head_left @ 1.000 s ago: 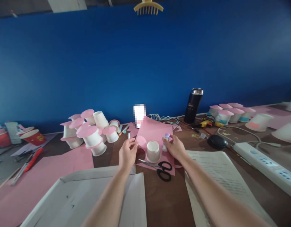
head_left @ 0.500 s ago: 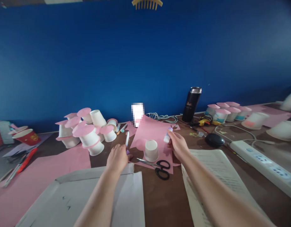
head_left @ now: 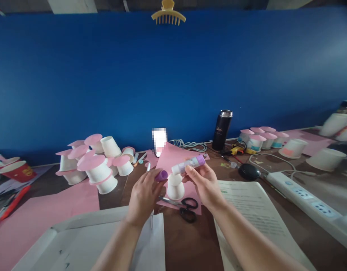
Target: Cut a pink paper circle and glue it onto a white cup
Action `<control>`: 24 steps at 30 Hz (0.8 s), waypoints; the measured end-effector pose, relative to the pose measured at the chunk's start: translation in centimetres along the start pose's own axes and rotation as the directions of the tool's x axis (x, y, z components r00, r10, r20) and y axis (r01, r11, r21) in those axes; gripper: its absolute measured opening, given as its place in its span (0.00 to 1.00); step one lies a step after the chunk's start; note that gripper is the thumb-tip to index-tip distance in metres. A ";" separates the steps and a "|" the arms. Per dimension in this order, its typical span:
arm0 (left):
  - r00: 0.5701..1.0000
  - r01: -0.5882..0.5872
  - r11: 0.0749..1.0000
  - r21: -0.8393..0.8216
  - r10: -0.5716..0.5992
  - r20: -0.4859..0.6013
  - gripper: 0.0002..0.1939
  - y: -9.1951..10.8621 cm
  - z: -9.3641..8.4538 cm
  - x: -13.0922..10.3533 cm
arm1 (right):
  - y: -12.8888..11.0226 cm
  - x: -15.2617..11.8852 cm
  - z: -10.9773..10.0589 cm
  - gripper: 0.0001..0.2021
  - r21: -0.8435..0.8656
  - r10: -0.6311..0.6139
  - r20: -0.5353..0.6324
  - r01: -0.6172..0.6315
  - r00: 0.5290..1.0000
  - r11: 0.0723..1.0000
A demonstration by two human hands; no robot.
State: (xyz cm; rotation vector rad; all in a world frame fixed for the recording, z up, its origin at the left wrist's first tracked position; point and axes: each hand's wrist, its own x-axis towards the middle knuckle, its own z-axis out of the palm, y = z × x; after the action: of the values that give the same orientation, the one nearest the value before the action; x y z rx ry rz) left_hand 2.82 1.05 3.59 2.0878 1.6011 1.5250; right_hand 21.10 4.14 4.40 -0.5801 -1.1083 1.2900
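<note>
My right hand (head_left: 204,184) grips a white and purple glue stick (head_left: 188,164) tilted sideways, its purple base toward the right. In my left hand (head_left: 143,195) is a purple glue cap (head_left: 161,175), apart from the stick and with its opening toward it. Below the glue stick an upturned white paper cup (head_left: 175,191) stands on pink paper (head_left: 173,152). Black-handled scissors (head_left: 187,209) lie just in front of the cup, blades pointing left. A white pen (head_left: 148,166) rests beyond my left hand.
Several cups topped with pink discs (head_left: 91,162) cluster on the left. A black flask (head_left: 222,130) stands against the blue wall. Toward the right lie a computer mouse (head_left: 249,171), a power strip (head_left: 305,194) and a printed sheet (head_left: 246,210). White cardboard (head_left: 85,241) covers the near left.
Both hands have come together above the paper cup. My left hand has lifted the purple cap from the table, and the glue stick has turned from near upright to sideways.
</note>
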 end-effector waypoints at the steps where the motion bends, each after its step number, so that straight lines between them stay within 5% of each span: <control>1: 1.000 -0.010 1.000 0.004 0.010 0.022 0.15 0.0 0.1 -0.1 | -0.1 -0.2 0.2 0.13 -0.036 -0.002 0.008 0.003 1.000 0.999; 24: 0.978 -0.173 0.983 0.058 0.164 0.128 0.16 -0.2 0.3 -0.4 | 1.1 -1.3 0.7 0.16 -0.328 -0.050 0.091 0.077 0.995 0.941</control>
State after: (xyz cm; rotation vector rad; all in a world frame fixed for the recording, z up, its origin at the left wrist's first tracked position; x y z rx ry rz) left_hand 2.90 0.95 3.10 2.3594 1.4887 1.3736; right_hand 20.11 2.99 3.34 -0.7394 -1.4161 1.0849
